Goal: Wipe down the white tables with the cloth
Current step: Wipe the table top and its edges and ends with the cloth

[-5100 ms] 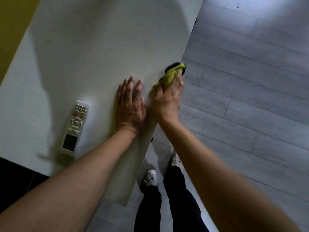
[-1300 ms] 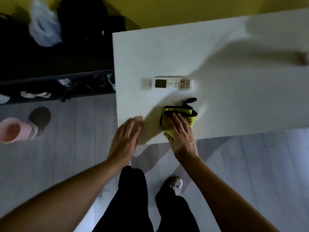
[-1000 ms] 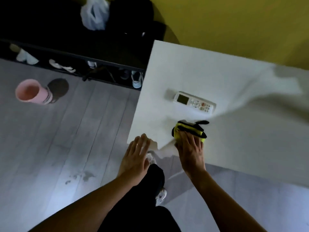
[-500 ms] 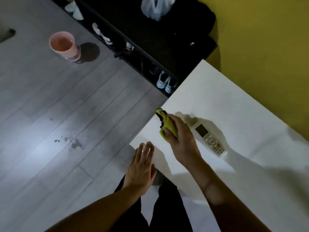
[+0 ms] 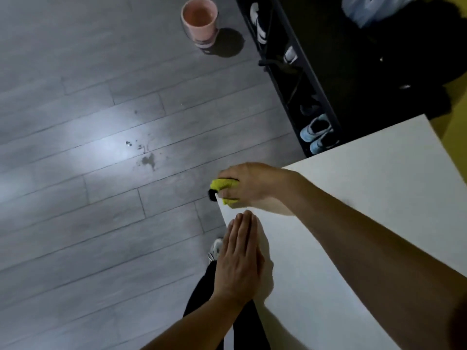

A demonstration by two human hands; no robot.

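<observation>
Looking down from the head camera, the one view here, a person stands at the corner of a white worktop [image 5: 366, 198] that fills the lower right of the frame. The right hand [image 5: 252, 184] reaches across to that corner with its fingers curled around a bunched yellow-green cloth [image 5: 223, 188], pressing it onto the very edge of the worktop. A small black part of the cloth pokes out past the corner, over the grey plank floor [image 5: 101, 173]. The left hand [image 5: 238, 258] lies flat with fingers straight and together, palm down on the near edge of the worktop, holding nothing; it seems to steady the body.

The cloth looks soft, light and limp, crumpled into a wad that takes the shape of the grip. It should slide easily over the smooth hard surface and is not fragile. Judging from this, the best hold is over the top of the wad, with fingers spread so it stays gathered under the palm and does not trail off the edge.

Beyond the worktop, a pink cup [image 5: 199, 20] stands on the floor near the top of the frame, and a dark low shoe rack [image 5: 303, 97] holding several shoes runs beside it. Some small dark spots mark the floor. A yellow wall [image 5: 452, 137] shows at the far right.
</observation>
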